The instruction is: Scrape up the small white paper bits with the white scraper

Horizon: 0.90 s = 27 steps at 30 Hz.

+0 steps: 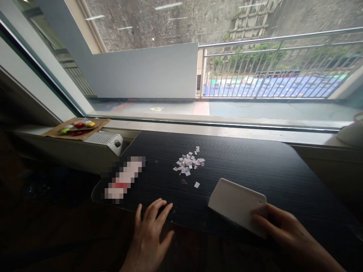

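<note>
My right hand [279,223] grips one end of a flat white plate-like piece [236,202] with rounded corners and a small hole near its edge. It is held tilted over the front right of the black table [255,158]; I cannot tell whether it touches the top. Fingers spread, my left hand [153,226] is at the table's front edge and holds nothing. A loose heap of small white paper scraps [188,163] lies mid-table, with one separate scrap [196,185] nearer to me.
A blurred-out pinkish item [124,180] lies on the table's left side. Beyond the table runs a window sill [176,127]. At the left, brown cardboard [53,130] with colourful small items rests by a white radiator [106,139]. A pale rounded object [351,130] stands at far right.
</note>
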Each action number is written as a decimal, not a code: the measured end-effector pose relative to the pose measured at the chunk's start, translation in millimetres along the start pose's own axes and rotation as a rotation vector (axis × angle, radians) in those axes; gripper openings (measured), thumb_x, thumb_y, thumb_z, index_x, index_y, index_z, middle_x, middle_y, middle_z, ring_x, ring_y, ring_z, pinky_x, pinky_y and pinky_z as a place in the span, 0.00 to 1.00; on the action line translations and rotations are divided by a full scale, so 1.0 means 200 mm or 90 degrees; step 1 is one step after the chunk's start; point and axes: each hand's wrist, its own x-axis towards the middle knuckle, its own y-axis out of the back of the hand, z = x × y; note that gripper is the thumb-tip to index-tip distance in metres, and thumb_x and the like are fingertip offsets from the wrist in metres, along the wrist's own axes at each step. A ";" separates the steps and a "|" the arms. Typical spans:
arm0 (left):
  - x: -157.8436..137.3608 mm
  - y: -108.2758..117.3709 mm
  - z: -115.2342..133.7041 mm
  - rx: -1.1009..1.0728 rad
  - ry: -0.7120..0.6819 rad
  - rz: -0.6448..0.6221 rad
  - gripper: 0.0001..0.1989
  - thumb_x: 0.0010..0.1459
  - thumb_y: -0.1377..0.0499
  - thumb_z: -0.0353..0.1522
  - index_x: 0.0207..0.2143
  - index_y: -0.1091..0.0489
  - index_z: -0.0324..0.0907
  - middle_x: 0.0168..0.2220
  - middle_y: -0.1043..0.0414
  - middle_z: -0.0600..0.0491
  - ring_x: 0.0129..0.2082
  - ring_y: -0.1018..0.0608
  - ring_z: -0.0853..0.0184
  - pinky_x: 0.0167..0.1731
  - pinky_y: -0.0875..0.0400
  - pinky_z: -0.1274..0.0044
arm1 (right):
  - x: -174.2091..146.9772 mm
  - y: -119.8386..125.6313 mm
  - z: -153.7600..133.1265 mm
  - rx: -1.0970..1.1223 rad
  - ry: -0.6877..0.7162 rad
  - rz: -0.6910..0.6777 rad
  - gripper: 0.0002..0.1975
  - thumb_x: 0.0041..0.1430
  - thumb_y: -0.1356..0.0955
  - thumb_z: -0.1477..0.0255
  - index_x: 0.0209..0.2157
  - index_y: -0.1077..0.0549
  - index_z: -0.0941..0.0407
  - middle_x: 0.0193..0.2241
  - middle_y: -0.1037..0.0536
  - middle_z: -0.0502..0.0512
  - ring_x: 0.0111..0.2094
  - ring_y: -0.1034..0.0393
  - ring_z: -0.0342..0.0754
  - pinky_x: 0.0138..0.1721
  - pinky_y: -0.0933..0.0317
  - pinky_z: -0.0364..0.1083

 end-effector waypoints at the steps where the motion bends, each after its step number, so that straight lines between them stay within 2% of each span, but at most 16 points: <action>1: 0.00 0.00 0.00 -0.003 0.000 0.015 0.30 0.52 0.46 0.24 0.58 0.37 0.50 0.54 0.31 0.48 0.55 0.29 0.55 0.58 0.47 0.48 | 0.00 0.00 0.00 -0.001 -0.001 -0.005 0.15 0.49 0.32 0.59 0.29 0.22 0.56 0.27 0.18 0.54 0.32 0.24 0.55 0.31 0.32 0.46; 4: 0.01 -0.01 0.01 -0.007 -0.004 0.045 0.28 0.52 0.47 0.24 0.56 0.36 0.49 0.52 0.30 0.47 0.54 0.27 0.54 0.56 0.45 0.46 | -0.02 -0.03 0.01 -0.001 0.012 -0.041 0.15 0.50 0.33 0.60 0.28 0.22 0.57 0.27 0.18 0.55 0.32 0.25 0.55 0.32 0.33 0.46; 13: 0.00 0.00 0.02 -0.008 0.013 0.034 0.29 0.51 0.46 0.24 0.56 0.35 0.50 0.53 0.30 0.49 0.54 0.28 0.56 0.59 0.48 0.50 | -0.02 -0.02 0.02 0.013 -0.003 -0.052 0.14 0.49 0.32 0.60 0.28 0.22 0.57 0.27 0.18 0.55 0.31 0.25 0.55 0.30 0.33 0.46; 21: 0.01 0.01 0.03 -0.012 -0.003 0.046 0.28 0.52 0.47 0.24 0.56 0.37 0.49 0.52 0.30 0.48 0.54 0.28 0.56 0.58 0.46 0.49 | -0.03 -0.09 0.00 0.073 -0.017 -0.104 0.15 0.49 0.30 0.61 0.31 0.21 0.58 0.29 0.17 0.56 0.34 0.24 0.58 0.32 0.32 0.47; 27: 0.01 0.02 0.03 -0.012 -0.003 0.035 0.29 0.52 0.47 0.24 0.57 0.37 0.48 0.53 0.31 0.46 0.54 0.28 0.54 0.55 0.44 0.46 | -0.04 -0.08 0.00 0.094 -0.025 -0.131 0.17 0.49 0.31 0.60 0.34 0.21 0.59 0.29 0.17 0.56 0.36 0.23 0.59 0.34 0.31 0.48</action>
